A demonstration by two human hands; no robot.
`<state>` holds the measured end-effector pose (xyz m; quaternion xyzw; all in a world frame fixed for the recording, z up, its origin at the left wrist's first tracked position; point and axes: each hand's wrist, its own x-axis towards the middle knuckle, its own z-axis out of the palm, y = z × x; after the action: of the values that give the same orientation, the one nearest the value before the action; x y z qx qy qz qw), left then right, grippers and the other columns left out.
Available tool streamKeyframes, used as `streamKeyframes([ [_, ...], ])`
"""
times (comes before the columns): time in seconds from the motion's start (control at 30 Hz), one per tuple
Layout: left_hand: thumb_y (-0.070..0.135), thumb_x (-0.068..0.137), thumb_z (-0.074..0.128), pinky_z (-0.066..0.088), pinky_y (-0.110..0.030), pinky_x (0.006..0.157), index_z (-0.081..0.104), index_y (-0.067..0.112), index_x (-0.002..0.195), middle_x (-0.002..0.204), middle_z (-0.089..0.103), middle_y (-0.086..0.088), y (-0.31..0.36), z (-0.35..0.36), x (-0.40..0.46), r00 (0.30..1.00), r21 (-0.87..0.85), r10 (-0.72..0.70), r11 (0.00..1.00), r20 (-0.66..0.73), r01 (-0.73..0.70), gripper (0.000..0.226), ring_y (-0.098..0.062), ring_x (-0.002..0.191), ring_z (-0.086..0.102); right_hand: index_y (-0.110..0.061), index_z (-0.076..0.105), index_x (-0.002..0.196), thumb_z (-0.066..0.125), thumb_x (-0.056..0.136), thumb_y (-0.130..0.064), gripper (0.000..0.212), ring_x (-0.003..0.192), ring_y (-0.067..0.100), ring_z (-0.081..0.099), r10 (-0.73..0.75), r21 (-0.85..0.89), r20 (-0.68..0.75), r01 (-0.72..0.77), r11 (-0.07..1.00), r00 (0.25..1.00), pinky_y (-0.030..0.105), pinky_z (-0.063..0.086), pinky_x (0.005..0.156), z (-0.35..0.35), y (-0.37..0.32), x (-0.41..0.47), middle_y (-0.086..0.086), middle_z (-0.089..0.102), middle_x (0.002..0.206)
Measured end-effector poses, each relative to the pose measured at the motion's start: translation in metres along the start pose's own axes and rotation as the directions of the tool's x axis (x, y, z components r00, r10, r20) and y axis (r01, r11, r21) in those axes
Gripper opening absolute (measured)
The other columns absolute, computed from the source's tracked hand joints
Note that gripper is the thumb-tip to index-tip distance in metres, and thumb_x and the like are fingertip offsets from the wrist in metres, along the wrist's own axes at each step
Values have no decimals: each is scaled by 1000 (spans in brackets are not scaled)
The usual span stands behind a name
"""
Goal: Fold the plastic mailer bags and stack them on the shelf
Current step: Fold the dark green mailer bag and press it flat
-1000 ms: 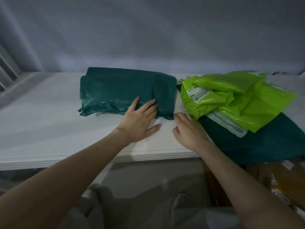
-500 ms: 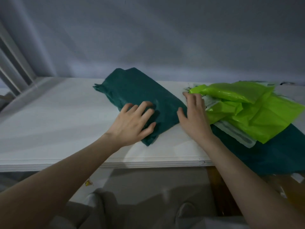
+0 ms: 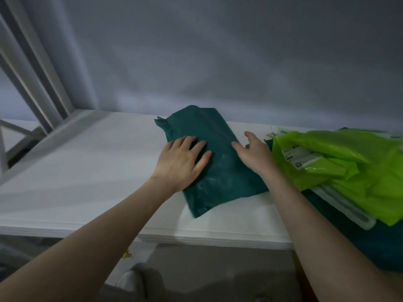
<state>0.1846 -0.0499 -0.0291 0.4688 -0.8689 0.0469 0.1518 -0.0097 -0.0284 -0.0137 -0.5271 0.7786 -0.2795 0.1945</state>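
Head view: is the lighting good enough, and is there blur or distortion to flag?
Head view: dim, bluish light; the wall is flat grey. The teal bag shows faint sheen only, no glare. The green bags stay vivid, but their label is too soft to read. Wide-angle distortion bends the shelf edge. Both hands, left and right, look slightly soft.

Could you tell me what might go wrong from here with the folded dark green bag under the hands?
The folded dark green bag lies askew, held flat only by the left hand; once released, it may spring open. The right hand is at the bag's right edge, close beside the lime green bags, and could nudge that loose pile.
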Motion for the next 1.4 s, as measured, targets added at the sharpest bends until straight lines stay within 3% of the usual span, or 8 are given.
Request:
streamKeyframes([
  [0.17, 61, 86, 3, 37, -35, 92, 47, 23, 128, 118, 49, -3, -15, -9, -3, 995, -36, -97, 995, 13, 97, 72, -26, 106, 55, -21, 43, 134, 50, 93, -33, 44, 106, 26, 59, -77, 38, 61, 75, 996, 995, 24, 39, 78, 17, -14, -13, 5, 63, 114],
  [0.37, 58, 93, 18, 32, -35, 102, 47, 19, 128, 124, 48, -3, -36, -17, -14, 981, -27, -178, 983, 74, 181, 60, -22, 113, 52, -29, 29, 146, 39, 93, -54, 59, 123, 25, 50, -111, 132, 142, 92, 987, 984, 36, 40, 104, 47, -41, -23, 3, 51, 138],
  [0.57, 61, 74, -18, 18, -48, 110, 44, 27, 131, 127, 49, -2, -74, -27, -24, 945, 122, -301, 950, 126, 286, 90, -23, 126, 41, -39, 22, 146, 46, 85, -62, 69, 131, 17, 43, -177, 330, 264, 83, 940, 948, 35, 35, 109, 91, -87, -33, -9, 41, 145],
  [0.67, 55, 92, 11, 17, -47, 111, 42, 20, 130, 133, 49, -3, -93, -31, -30, 911, 79, -398, 917, 106, 391, 61, -22, 130, 38, -43, 15, 146, 46, 89, -55, 66, 129, 20, 45, -215, 340, 302, 105, 935, 929, 33, 37, 106, 114, -106, -39, -4, 42, 146],
  [0.83, 47, 96, 25, 20, -46, 109, 35, 26, 138, 142, 43, 3, -138, -39, -46, 900, 61, -431, 902, 63, 428, 48, -20, 134, 34, -48, 11, 145, 40, 88, -62, 65, 135, 25, 35, -229, 238, 334, 153, 959, 914, 39, 32, 110, 154, -138, -40, -2, 37, 148],
  [1.0, 45, 97, 31, 28, -42, 106, 42, 25, 135, 143, 42, 1, -181, -39, -59, 875, 12, -484, 875, -21, 484, 45, -20, 133, 36, -39, 11, 148, 36, 91, -59, 65, 137, 28, 12, -376, -154, 165, 400, 903, 912, 45, 22, 112, 176, -180, -38, 2, 9, 154],
  [1.17, 44, 97, 33, 20, -44, 115, 34, 26, 142, 153, 28, 0, -222, -34, -59, 841, -107, -539, 834, 51, 541, 48, -21, 142, 23, -30, 19, 148, 32, 97, -48, 56, 145, 18, 5, -526, -203, 227, 568, 797, 819, 46, 14, 116, 200, -212, -25, -9, 5, 159],
  [1.4, 46, 97, 29, 7, -44, 117, 29, 32, 144, 156, 18, 4, -246, -28, -60, 835, -174, -544, 817, 84, 550, 49, -17, 145, 10, -26, 21, 148, 31, 97, -47, 56, 144, 16, 15, -527, -207, 237, 572, 794, 816, 45, 20, 115, 216, -225, -22, -7, 15, 158],
])
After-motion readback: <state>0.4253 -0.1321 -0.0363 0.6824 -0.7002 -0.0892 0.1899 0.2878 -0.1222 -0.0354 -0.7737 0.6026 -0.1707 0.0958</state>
